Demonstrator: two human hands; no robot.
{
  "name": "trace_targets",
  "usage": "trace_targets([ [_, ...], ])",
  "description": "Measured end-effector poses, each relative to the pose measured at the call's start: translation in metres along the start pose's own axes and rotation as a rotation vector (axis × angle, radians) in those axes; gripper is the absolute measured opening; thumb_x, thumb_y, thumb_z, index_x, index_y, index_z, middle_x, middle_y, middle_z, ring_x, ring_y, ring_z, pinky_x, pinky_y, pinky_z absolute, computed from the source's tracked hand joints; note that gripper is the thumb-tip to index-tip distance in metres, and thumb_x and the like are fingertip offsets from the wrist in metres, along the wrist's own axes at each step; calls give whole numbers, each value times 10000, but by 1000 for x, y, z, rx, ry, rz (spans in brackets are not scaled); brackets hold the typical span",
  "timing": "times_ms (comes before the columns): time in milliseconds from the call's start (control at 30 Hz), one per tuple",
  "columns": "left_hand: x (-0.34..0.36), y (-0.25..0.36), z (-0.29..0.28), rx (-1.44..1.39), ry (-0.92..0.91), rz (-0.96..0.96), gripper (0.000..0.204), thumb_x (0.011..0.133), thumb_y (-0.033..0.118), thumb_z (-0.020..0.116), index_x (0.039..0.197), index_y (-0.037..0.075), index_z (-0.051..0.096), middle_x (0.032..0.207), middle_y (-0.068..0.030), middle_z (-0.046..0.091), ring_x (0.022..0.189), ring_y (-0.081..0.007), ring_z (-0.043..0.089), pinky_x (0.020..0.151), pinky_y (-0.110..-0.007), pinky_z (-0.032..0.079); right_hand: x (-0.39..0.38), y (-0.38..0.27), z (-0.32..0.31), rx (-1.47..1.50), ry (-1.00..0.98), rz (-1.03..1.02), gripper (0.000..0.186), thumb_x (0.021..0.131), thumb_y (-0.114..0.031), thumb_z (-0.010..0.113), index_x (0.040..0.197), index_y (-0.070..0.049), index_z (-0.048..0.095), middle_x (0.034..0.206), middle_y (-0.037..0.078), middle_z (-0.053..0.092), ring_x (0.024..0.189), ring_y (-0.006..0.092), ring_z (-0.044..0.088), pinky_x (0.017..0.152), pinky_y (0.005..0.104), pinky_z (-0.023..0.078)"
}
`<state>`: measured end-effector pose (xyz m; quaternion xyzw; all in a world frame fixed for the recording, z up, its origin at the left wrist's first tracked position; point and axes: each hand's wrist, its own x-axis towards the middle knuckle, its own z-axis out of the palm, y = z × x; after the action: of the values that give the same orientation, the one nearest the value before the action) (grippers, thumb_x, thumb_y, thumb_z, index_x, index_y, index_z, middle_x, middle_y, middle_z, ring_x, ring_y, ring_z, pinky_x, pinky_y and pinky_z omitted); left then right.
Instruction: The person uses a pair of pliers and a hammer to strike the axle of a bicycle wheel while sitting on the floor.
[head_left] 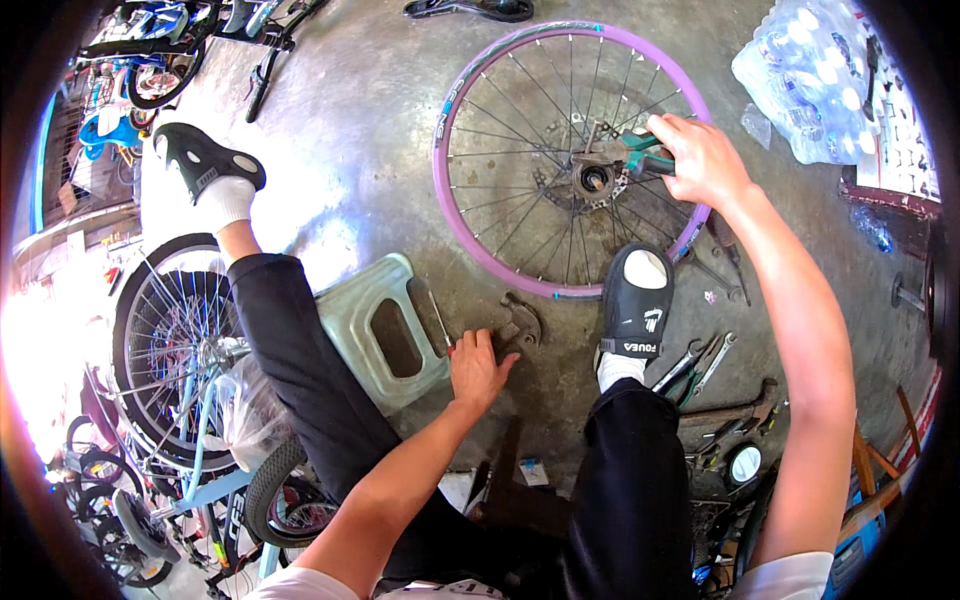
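My right hand (695,160) is closed round the green handles of a pair of pliers (640,152). Their metal jaws are at the hub (594,180) of a bicycle wheel with a purple rim (447,205), which lies flat on the floor. My left hand (478,372) is low beside a pale green plastic stool (345,300), thumb spread away from the fingers. A screwdriver (438,318) with a thin shaft and red handle end lies against that hand's fingers, which partly hide it. Just beyond the thumb is a curved, worn metal part (522,322).
My right shoe (637,300) touches or nearly touches the rim. Wrenches (715,365) and a hammer (740,405) lie to its right. Bicycles (180,350) crowd the left side. Wrapped plastic bottles (805,85) stand far right, and a black saddle (470,10) lies at the top.
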<state>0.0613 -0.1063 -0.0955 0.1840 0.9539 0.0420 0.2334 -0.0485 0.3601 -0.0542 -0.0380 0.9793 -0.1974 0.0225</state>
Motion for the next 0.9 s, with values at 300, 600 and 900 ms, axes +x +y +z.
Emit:
trace_targets([
  [300,16,-7,-47,-250,-459,-156,501,892,402,769,1155,9,603,990,-266,721,978,-449,710,823,-536,551,2,2,-3,-43,-35,-36,473,690,-95,725,1121,-77,531,994,162,651,943,413,687,826,523,556],
  [600,88,44,-255,-423,-176,345,358,953,230,753,1214,7,651,841,-102,691,746,-146,622,704,-344,520,7,5,-3,-31,-24,-78,472,674,-50,714,1120,-66,561,992,144,662,967,393,683,830,501,554],
  [900,130,134,-307,-603,75,310,256,1069,207,558,1164,-23,614,720,-158,676,716,-359,724,688,-450,540,6,13,2,-14,-22,-74,407,688,-71,723,1049,-74,534,945,150,654,920,413,690,783,528,563],
])
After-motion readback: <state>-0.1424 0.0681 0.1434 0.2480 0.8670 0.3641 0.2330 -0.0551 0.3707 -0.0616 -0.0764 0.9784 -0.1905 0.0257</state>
